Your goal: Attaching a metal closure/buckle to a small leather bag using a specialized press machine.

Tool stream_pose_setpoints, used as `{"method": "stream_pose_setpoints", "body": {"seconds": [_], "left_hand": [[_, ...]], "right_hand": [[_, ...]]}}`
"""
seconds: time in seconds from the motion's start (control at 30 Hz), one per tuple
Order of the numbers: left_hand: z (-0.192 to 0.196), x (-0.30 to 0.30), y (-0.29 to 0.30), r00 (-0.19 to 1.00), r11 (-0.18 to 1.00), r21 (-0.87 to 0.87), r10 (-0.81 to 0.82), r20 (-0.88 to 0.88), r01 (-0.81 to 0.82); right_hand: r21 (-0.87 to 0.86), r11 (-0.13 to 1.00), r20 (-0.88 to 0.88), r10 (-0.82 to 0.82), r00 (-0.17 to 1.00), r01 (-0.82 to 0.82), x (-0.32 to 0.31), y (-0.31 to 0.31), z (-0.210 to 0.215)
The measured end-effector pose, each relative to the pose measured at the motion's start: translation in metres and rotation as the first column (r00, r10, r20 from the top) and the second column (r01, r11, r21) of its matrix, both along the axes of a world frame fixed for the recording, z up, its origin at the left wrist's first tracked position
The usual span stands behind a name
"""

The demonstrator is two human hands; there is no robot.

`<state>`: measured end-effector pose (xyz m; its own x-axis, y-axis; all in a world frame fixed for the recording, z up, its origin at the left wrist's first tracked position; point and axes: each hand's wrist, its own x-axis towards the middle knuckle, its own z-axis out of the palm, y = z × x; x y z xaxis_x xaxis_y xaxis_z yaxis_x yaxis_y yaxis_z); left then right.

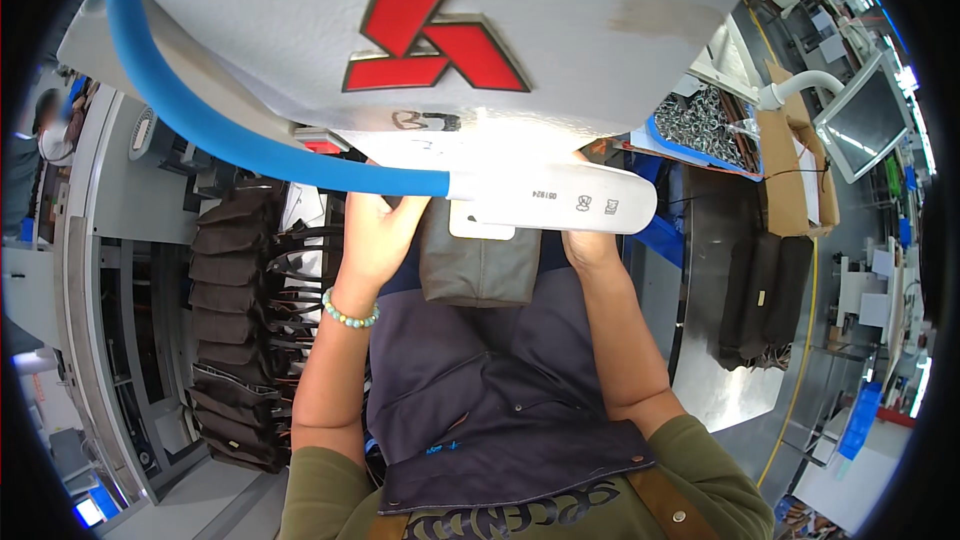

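A pale grey machine head [560, 20] looms across the top, seen from a head-worn fisheye view. Below the machine head, the wearer's dark apron [490, 370] covers the lap, over an olive shirt [325, 500]. Below and left of the machine head, a stack of dark fabric bags [235, 310] runs toward the wearer, straps showing on the side facing the apron. Across the machine head's lower part curves a lamp [560, 202] with a thick blue neck and a long, rounded white head. Below and right of the machine head lie more dark bags [765, 300], close together. To its right are a monitor [868, 120] on a white arm, an open cardboard box [795, 170], and a blue-rimmed tray [660, 138] full of small metal rings. The dark grey pouch [478, 275] sits just below the machine head, between the hands, its upper part hidden by the lamp. The left hand [385, 225] is below the machine head, at the pouch's left; the right hand [592, 248] is below it too, at the pouch's right. The fingers of both are largely hidden, so I cannot tell whether either grasps the pouch. A beaded bracelet [350, 312] circles the left wrist, lower than the machine head.
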<state>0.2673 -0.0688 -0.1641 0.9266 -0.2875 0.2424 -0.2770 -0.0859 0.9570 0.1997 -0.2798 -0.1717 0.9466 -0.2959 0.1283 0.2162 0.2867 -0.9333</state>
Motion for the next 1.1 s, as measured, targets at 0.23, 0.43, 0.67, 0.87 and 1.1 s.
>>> {"method": "stream_pose_setpoints", "body": {"seconds": [0.23,0.43,0.67,0.87,1.1], "left_hand": [[0.018,-0.012,0.002,0.997,0.986,0.169,-0.009,0.083,-0.005],[-0.002,-0.017,0.01,0.995,0.992,0.119,-0.041,-0.09,0.051],[-0.077,-0.045,-0.007,0.78,0.947,-0.306,-0.121,-0.614,-0.094],[-0.112,-0.065,-0.018,0.769,0.902,-0.403,-0.148,-0.622,-0.153],[-0.116,-0.036,-0.018,0.828,0.899,-0.419,-0.137,-0.544,-0.127]], "right_hand": [[0.062,0.994,0.072,0.083,0.994,-0.087,0.002,0.003,-0.01],[0.182,0.981,0.067,0.06,0.996,-0.071,0.006,0.001,-0.041],[0.407,0.913,-0.355,0.124,0.926,0.034,-0.004,0.008,-0.111],[0.364,0.929,-0.542,0.147,0.828,0.073,-0.04,0.027,-0.136],[0.301,0.952,-0.385,0.064,0.921,0.06,-0.037,0.027,-0.116]]}}
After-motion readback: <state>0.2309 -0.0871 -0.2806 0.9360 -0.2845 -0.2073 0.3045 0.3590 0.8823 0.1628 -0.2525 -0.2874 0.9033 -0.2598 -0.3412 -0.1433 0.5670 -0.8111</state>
